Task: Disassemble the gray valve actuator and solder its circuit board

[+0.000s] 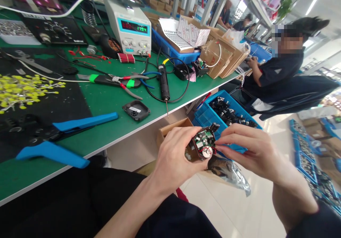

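Note:
My left hand [173, 160] is wrapped round a small black housing with an exposed green circuit board [204, 138]. Red wires and a round silvery part [207, 151] show at the board's lower end. At the housing's right edge, my right hand [252, 149] has its fingertips pinched together beside the red wires. Whatever lies between those fingertips is too small to make out. The board is held up off the bench, just past the front edge. A black cover [136, 110] lies on the green bench [106, 99] nearby.
On the bench are an electric screwdriver [163, 82], red-handled pliers [128, 83], a blue-handled crimping tool [61, 135], yellow-tipped parts [23, 90] and a power supply [130, 28]. A blue crate [207, 115] of black parts stands beyond my hands. A co-worker [282, 60] sits at the right.

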Demonstrator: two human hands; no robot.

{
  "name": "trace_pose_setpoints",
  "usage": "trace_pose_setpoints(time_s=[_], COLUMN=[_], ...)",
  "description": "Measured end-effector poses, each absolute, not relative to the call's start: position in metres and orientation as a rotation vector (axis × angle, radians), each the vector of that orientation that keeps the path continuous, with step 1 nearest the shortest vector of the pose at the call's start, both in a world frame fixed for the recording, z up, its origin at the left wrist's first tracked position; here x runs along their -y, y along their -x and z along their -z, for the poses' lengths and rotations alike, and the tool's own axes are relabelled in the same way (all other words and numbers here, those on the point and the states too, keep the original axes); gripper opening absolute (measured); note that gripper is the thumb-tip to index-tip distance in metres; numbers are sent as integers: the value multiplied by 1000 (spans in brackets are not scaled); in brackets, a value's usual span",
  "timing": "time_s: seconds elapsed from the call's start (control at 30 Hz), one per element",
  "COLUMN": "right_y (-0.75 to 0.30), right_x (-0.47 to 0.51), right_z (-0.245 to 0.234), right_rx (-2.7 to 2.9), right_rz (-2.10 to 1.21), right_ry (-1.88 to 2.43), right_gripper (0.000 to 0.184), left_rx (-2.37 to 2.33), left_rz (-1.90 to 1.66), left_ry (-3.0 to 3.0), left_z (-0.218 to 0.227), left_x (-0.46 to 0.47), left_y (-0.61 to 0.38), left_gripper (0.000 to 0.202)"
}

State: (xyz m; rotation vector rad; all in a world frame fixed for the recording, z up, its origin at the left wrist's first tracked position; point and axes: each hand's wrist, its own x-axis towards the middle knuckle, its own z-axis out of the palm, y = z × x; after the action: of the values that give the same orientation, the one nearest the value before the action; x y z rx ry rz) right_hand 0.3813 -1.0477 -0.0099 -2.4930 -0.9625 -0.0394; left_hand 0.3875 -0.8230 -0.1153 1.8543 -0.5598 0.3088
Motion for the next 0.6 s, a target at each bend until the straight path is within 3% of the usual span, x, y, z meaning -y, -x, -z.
trace_pose_setpoints(time_s=[0.6], right_y=[-395], right_x=[1067], right_z=[-7], right_rx=[1253], right_rz=[-174], right_ry=[2482], right_gripper=[14], left_rx=[712], left_rz=[-163], left_ry=[-1750], left_z=[115], left_x=[823], left_y=[-395], left_gripper=[60])
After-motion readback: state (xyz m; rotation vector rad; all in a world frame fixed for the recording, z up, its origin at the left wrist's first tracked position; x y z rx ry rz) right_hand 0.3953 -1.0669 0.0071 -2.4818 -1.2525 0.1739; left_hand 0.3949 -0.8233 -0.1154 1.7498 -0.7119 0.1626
